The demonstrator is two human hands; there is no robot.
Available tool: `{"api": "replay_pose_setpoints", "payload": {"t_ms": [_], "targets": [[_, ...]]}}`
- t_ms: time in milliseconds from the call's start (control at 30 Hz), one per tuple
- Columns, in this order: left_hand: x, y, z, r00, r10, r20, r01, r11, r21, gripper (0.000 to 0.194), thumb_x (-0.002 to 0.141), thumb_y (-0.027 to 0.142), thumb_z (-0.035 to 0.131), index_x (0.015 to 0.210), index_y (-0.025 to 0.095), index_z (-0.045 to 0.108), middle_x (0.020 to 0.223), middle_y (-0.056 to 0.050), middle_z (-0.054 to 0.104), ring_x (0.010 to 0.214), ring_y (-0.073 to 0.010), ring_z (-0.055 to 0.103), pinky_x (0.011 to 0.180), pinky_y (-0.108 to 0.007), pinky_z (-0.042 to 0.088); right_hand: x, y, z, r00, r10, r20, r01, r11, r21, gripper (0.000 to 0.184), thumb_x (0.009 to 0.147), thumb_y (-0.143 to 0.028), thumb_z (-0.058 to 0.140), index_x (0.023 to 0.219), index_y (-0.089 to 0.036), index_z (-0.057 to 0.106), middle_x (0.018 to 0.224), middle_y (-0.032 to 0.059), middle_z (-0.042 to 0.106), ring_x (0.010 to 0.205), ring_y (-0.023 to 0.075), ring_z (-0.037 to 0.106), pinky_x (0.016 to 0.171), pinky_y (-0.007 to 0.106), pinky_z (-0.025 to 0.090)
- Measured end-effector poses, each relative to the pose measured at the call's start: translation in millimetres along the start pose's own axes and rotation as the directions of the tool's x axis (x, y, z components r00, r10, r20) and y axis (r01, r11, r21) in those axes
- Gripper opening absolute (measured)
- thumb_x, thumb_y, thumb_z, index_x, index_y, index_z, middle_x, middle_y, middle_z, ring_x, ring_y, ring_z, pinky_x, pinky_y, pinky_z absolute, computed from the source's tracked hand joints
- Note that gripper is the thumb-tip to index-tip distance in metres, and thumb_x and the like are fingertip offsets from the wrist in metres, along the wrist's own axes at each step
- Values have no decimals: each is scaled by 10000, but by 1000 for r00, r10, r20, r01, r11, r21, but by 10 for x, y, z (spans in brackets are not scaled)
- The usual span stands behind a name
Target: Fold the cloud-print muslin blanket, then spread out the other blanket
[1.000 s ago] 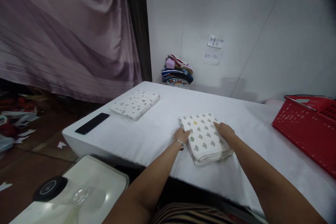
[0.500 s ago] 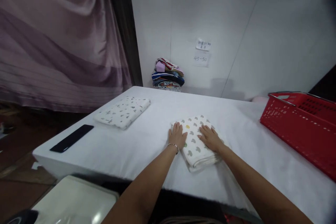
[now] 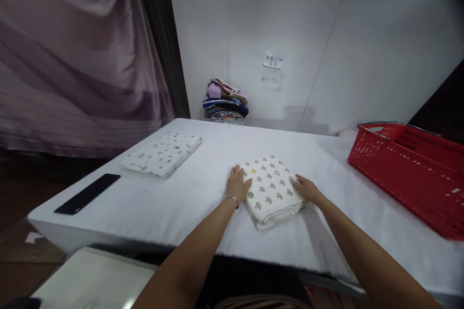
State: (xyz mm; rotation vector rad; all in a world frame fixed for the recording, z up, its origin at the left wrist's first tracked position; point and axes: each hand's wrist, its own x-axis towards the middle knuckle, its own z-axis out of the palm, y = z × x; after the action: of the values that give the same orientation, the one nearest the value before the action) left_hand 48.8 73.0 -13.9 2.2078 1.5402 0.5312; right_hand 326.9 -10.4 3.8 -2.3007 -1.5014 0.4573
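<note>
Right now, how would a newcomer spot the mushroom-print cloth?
On the white table, find the red basket at right. Left of it, near the table's front edge, lies the folded mushroom-print cloth. Its rows of mostly grey mushroom-like shapes set it apart from the other cloth farther left, whose small motifs are scattered.

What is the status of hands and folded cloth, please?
Left hand at cloth's left side, right hand at its right. Cloth folded, on white table. Red basket apart, to the right.
</note>
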Motion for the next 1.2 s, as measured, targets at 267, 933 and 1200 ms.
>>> {"api": "replay_pose_setpoints", "payload": {"t_ms": [267, 933, 1200], "targets": [[455, -163, -190, 978, -208, 15, 208, 974, -94, 616, 787, 442, 524, 1302, 139, 372, 1381, -147, 379, 1266, -223, 362, 1005, -277, 299, -199, 73, -138, 968, 105, 226, -169, 943, 287, 550, 753, -451, 581, 1209, -148, 533, 1153, 111, 603, 924, 220, 606, 703, 274, 497], [-94, 34, -352, 958, 276, -73, -271, 960, 69, 429, 749, 249, 553, 1172, 230, 488, 1316, -54, 444, 1230, -215, 365, 1028, -334, 265, -111, -350, 38, 915, -370, -162, 359, 928, -97, 424, 854, -344, 441, 1247, -190, 484, 1311, 89, 472, 1229, 232, 380, 1040, 387, 261], [-204, 99, -331, 834, 484, 265, -506, 862, 16, 487, 704, 155, 513, 1165, 309, 539, 1306, 16, 480, 1236, -203, 366, 1094, -396, 107, -1028, -50, 306, 863, -443, -245, 479, 870, 115, 340, 886, -371, 390, 1141, -250, 580, 1191, 59, 578, 1174, 223, 463, 1009, 460, 350]]}}
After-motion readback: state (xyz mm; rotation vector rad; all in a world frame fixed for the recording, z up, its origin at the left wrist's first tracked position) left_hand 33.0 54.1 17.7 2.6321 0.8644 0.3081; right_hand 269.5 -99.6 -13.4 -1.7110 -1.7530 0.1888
